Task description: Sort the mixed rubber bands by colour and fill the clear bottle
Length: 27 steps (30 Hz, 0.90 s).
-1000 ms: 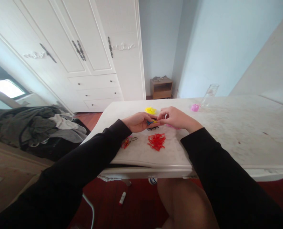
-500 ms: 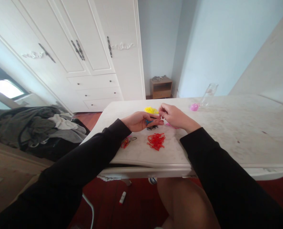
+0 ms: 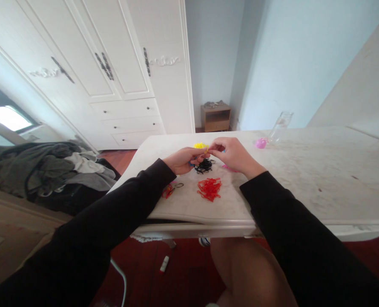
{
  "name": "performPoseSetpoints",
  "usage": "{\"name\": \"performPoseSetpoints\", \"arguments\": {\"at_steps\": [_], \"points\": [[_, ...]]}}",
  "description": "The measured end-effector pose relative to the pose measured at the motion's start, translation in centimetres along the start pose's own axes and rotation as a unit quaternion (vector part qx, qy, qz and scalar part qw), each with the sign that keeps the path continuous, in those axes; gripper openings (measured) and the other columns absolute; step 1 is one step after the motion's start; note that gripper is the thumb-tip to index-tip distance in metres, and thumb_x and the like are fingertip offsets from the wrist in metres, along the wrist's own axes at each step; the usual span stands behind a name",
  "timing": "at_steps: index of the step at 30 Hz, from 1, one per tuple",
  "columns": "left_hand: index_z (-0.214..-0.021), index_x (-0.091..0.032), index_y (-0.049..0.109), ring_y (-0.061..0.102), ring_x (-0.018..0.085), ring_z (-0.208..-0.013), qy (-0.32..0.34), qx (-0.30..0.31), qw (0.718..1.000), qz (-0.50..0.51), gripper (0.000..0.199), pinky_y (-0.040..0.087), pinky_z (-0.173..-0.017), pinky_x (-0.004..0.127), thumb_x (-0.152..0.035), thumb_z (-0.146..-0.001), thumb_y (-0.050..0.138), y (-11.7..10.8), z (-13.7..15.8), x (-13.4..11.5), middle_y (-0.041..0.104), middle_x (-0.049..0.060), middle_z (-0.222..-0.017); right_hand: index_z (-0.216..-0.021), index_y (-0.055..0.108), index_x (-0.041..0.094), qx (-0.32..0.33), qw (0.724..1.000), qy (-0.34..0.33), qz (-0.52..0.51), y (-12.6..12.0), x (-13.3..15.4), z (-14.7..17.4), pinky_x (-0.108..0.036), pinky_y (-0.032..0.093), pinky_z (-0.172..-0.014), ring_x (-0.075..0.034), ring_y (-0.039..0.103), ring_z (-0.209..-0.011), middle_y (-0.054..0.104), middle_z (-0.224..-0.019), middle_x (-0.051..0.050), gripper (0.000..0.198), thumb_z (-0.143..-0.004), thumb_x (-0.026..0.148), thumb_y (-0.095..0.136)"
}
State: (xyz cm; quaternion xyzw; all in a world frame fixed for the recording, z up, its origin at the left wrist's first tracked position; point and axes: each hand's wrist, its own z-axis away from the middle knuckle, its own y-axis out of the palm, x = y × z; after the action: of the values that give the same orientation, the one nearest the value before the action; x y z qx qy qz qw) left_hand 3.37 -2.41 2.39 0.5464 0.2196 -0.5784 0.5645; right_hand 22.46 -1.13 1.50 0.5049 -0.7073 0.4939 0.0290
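Wht wardrobe, lt-blue wall, dk-red flr, brt window L.

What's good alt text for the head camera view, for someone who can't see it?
A left hand and right hand meet above a white table, pinching what looks like a yellow band; the left also holds something blue. Nearby lie a black heap, a red heap and a yellow heap; farther right are a pink object and a clear vessel.

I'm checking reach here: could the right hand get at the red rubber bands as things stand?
Probably yes: the red rubber bands lie uncovered, close to the right hand, with nothing blocking, though it seems to pinch a yellow band.
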Motion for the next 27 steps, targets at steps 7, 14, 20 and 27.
{"name": "performPoseSetpoints", "arguments": {"at_steps": [7, 14, 20, 27], "points": [[-0.061, -0.012, 0.053, 0.025, -0.001, -0.036, -0.028, -0.026, 0.999, -0.037, 0.044, 0.017, -0.032, 0.01, -0.008, -0.104, 0.047, 0.2, 0.4, -0.6, 0.034, -0.007, -0.05, -0.083, 0.07, 0.017, -0.026, 0.999, 0.005, -0.019, 0.4, 0.1, -0.3, -0.032, 0.045, -0.071, -0.018, 0.06, -0.073, 0.069, -0.079, -0.005, 0.01, -0.084, 0.027, 0.072], [-0.068, -0.01, 0.057, 0.026, -0.003, -0.037, 0.051, -0.056, 0.997, -0.016, 0.037, 0.012, -0.035, 0.012, -0.004, -0.103, 0.046, -1.6, -2.0, -1.5, 0.042, -0.007, -0.056, -0.084, 0.061, 0.019, -0.146, 0.989, 0.036, -0.016, 0.4, -0.2, -0.5, -0.032, 0.047, -0.073, -0.017, 0.057, -0.074, 0.063, -0.084, -0.004, 0.01, -0.081, 0.022, 0.07], [-0.056, -0.01, 0.059, 0.029, 0.002, -0.04, 0.203, -0.187, 0.93, -0.244, 0.036, 0.015, -0.042, 0.019, -0.007, -0.092, 0.062, -3.0, -5.4, -0.5, 0.041, -0.006, -0.044, -0.077, 0.057, 0.02, -0.139, 0.99, 0.026, -0.002, 0.7, -0.5, -0.4, -0.031, 0.044, -0.071, -0.015, 0.055, -0.07, 0.058, -0.078, 0.0, 0.011, -0.079, 0.015, 0.067], [-0.066, -0.008, 0.069, 0.03, 0.003, -0.038, 0.211, -0.193, 0.932, -0.224, 0.02, 0.015, -0.043, 0.021, -0.007, -0.086, 0.062, -3.5, -5.3, -0.7, 0.048, -0.003, -0.046, -0.07, 0.056, 0.02, -0.124, 0.992, 0.026, 0.028, 0.6, -0.4, -0.4, -0.031, 0.041, -0.07, -0.015, 0.053, -0.068, 0.054, -0.074, 0.001, 0.015, -0.078, 0.01, 0.063]]}}
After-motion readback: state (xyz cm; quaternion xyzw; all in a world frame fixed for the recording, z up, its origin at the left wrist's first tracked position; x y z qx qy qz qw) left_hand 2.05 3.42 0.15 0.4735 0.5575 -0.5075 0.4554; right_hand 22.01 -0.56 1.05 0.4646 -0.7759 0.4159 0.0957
